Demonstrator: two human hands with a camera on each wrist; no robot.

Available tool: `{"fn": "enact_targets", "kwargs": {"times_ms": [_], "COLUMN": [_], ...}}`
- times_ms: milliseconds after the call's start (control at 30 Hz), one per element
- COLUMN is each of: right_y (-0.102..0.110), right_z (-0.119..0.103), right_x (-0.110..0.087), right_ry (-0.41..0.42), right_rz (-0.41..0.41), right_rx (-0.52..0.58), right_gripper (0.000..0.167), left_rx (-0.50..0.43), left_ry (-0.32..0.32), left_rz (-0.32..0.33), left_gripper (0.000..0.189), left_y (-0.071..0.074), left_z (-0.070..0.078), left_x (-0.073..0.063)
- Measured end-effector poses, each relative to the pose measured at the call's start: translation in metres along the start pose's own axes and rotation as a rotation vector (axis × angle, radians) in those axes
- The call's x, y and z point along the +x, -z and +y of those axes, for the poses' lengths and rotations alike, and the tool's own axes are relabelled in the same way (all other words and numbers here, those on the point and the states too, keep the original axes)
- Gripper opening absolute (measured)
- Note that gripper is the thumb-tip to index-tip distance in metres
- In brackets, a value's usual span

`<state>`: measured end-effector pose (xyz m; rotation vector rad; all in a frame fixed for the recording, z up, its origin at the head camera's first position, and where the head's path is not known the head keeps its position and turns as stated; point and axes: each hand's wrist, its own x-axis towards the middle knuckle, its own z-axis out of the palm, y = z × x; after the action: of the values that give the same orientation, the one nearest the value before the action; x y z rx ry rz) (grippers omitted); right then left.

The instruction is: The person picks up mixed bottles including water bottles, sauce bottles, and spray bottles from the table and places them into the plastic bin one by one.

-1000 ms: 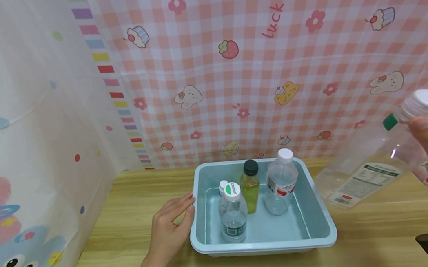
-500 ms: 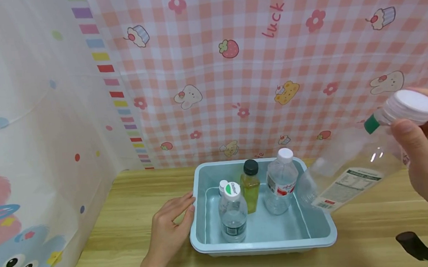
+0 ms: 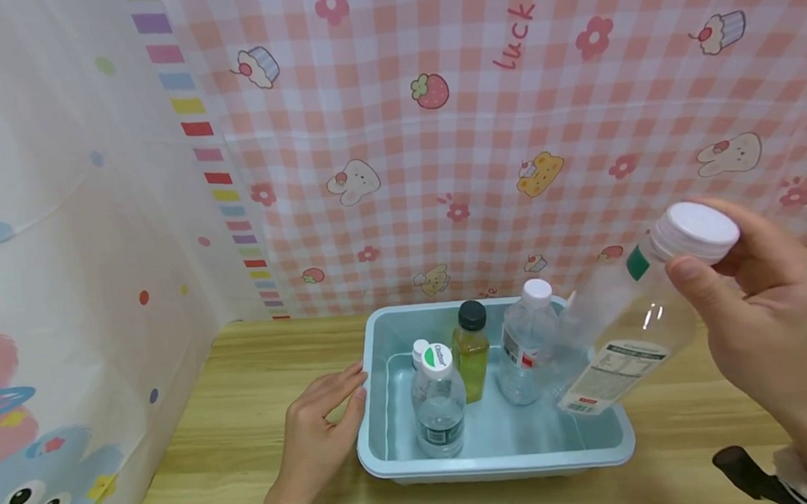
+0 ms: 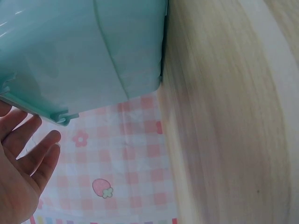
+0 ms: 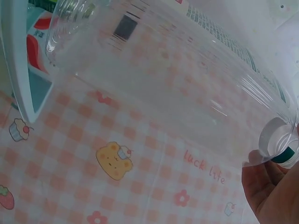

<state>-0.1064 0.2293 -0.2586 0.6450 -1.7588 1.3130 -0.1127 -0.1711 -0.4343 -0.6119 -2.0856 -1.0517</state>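
Note:
In the head view my right hand (image 3: 775, 314) grips a large clear plastic bottle (image 3: 623, 331) by its neck, just under the white cap. The bottle is tilted, its base over the right side of a light blue basin (image 3: 499, 462). My left hand (image 3: 324, 422) rests against the basin's left rim, fingers fairly straight; the left wrist view shows those fingers (image 4: 42, 154) at the rim from below. Inside the basin stand a clear bottle with a green-and-white cap (image 3: 440, 404), a black-capped bottle of yellow-green liquid (image 3: 472, 356) and a white-capped clear bottle (image 3: 521, 353), partly behind the held one.
Another small white cap (image 3: 419, 351) shows behind the front clear bottle. The basin stands on a wooden table (image 3: 246, 400) close to a pink checked cloth (image 3: 382, 130). A dark curved strap-like piece (image 3: 746, 474) hangs by the right wrist.
My right hand has carried the large bottle leftward, from beside the basin to over its right side. The left hand and the bottles in the basin have stayed put.

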Motion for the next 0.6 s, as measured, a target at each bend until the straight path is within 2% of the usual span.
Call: {"fn": "enact_targets", "kwargs": {"times_ms": [67, 133, 400, 600], "right_y": [-0.005, -0.009, -0.020, -0.024], "right_z": [0.001, 0.002, 0.012, 0.016], "right_x": [-0.003, -0.007, -0.023, -0.036], "right_ry": [0.008, 0.011, 0.041, 0.035], "right_rz": [0.011, 0.004, -0.072, -0.148], "right_rx": [0.019, -0.007, 0.031, -0.050], "right_gripper": [0.044, 0.046, 0.054, 0.060], "left_rx": [-0.001, -0.002, -0.004, -0.014], "left_ry": [0.026, 0.042, 0.024, 0.023], "left_rz": [-0.012, -0.018, -0.006, -0.005], "left_gripper": [0.023, 0.023, 0.023, 0.024], "left_y": [0.000, 0.001, 0.001, 0.000], "left_z": [0.000, -0.001, -0.001, 0.000], "left_x": [-0.001, -0.002, -0.001, 0.000]}}
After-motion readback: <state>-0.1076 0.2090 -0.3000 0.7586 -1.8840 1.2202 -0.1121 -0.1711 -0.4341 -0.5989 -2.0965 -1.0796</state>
